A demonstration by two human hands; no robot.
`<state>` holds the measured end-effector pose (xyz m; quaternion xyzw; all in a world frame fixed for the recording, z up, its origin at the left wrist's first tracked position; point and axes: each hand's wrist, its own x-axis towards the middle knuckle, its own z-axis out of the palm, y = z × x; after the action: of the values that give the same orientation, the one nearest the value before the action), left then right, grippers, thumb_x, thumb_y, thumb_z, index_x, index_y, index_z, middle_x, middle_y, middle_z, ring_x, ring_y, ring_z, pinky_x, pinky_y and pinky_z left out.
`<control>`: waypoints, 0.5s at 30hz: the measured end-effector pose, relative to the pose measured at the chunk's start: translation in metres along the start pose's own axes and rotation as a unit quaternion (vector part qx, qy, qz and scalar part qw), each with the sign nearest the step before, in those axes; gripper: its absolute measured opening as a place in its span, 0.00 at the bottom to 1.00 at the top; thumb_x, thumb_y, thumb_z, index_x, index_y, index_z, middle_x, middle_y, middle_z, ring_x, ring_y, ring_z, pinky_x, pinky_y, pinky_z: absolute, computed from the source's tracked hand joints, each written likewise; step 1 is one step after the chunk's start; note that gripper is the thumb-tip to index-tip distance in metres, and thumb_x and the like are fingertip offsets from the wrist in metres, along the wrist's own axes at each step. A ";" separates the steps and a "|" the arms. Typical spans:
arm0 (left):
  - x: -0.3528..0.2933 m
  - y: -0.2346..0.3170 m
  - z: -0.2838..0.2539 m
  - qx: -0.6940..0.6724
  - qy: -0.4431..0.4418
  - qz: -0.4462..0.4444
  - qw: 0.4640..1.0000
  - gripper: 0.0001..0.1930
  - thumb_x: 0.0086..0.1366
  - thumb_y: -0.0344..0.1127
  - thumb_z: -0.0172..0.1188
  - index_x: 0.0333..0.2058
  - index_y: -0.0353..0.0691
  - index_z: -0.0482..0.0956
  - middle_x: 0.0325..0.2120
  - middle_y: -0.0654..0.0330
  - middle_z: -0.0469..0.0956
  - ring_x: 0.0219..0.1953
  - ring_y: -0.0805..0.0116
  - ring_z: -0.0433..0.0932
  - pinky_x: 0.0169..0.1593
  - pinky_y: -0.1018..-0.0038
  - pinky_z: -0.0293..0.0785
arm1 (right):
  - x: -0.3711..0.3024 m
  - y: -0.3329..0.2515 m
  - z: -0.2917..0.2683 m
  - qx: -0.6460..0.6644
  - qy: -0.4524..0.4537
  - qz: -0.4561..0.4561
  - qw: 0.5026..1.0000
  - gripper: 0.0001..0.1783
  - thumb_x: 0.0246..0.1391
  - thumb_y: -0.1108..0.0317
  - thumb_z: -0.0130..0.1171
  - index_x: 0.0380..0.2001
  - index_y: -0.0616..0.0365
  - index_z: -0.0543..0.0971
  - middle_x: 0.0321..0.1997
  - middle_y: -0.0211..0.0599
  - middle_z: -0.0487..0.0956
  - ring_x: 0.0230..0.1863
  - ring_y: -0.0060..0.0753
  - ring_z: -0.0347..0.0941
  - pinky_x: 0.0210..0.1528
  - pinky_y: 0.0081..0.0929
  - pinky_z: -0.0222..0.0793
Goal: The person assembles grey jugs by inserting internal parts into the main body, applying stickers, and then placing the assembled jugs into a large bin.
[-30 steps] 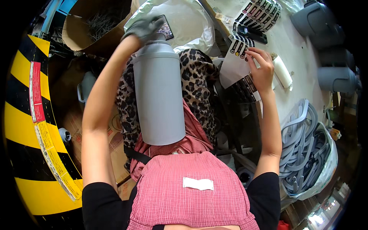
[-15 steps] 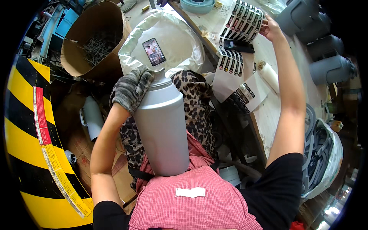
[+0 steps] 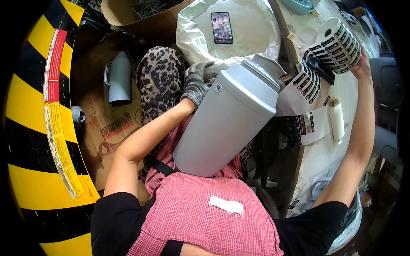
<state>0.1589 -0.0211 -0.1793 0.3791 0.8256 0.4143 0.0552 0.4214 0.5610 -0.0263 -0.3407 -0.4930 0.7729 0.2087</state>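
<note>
Grey flask (image 3: pixel 226 119) tilted, gloved left hand (image 3: pixel 195 83) gripping, table edge (image 3: pixel 299 170) beside

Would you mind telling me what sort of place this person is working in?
Probably a small factory or packing workshop. The gloved left hand steadies a grey flask, the right hand lifts a roll of labels, and a yellow-and-black hazard-striped barrier stands alongside.
</note>
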 end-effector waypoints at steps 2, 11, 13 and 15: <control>-0.027 -0.031 0.015 0.111 0.056 0.007 0.992 0.19 0.65 0.43 0.67 0.52 0.43 0.79 0.42 0.48 0.81 0.48 0.51 0.79 0.57 0.59 0.73 | 0.006 0.005 0.011 0.033 0.026 -0.028 0.999 0.20 0.66 0.56 0.58 0.49 0.62 0.81 0.42 0.39 0.86 0.39 0.29 0.85 0.35 0.26 0.87; -0.072 -0.036 0.001 -0.336 -0.059 -0.337 0.877 0.15 0.71 0.39 0.59 0.51 0.38 0.78 0.46 0.55 0.80 0.50 0.60 0.77 0.59 0.65 0.72 | -0.018 0.025 0.000 0.105 -0.138 -0.148 0.974 0.18 0.66 0.66 0.56 0.56 0.61 0.77 0.56 0.38 0.81 0.59 0.35 0.75 0.65 0.33 0.68; -0.075 -0.032 -0.006 -0.380 -0.053 -0.360 0.850 0.14 0.72 0.39 0.58 0.51 0.37 0.78 0.46 0.56 0.80 0.50 0.61 0.77 0.60 0.65 0.71 | -0.016 0.037 0.002 0.148 -0.132 -0.144 0.970 0.20 0.66 0.66 0.54 0.57 0.62 0.76 0.56 0.38 0.80 0.60 0.36 0.74 0.64 0.34 0.68; -0.075 -0.028 -0.007 -0.414 -0.038 -0.372 0.830 0.14 0.73 0.38 0.58 0.50 0.37 0.78 0.47 0.57 0.80 0.50 0.62 0.77 0.60 0.66 0.71 | -0.024 0.042 0.009 0.123 0.008 -0.131 0.984 0.26 0.60 0.66 0.60 0.62 0.52 0.73 0.60 0.34 0.76 0.61 0.34 0.70 0.63 0.33 0.66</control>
<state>0.1927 -0.0865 -0.2114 0.0007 0.6528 0.6504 0.3884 0.4317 0.5216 -0.0535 -0.2513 -0.4331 0.7907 0.3522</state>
